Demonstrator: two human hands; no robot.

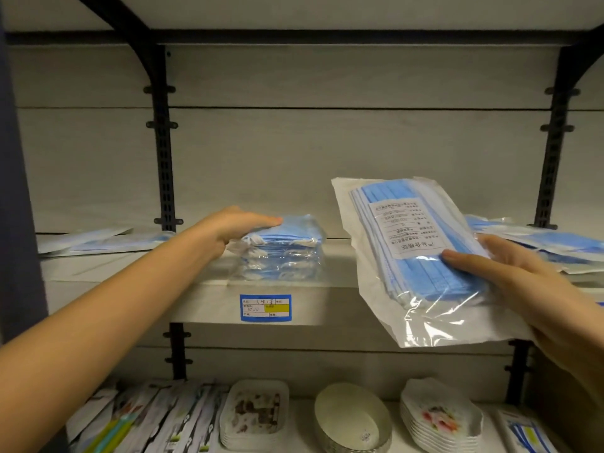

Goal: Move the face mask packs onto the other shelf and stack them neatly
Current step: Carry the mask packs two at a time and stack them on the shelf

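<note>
A stack of blue face mask packs in clear wrap sits on the middle of the white shelf. My left hand rests flat on top of that stack, fingers straight. My right hand grips another mask pack with a white label, holding it tilted in the air in front of the shelf, to the right of the stack. More mask packs lie loosely on the shelf at the far right, partly behind the held pack. Flat packs lie at the shelf's left end.
A blue price label is stuck on the shelf's front edge. Black brackets hold the shelves against the grey wall. The lower shelf carries stacked paper plates, a bowl stack, more plates and packaged goods.
</note>
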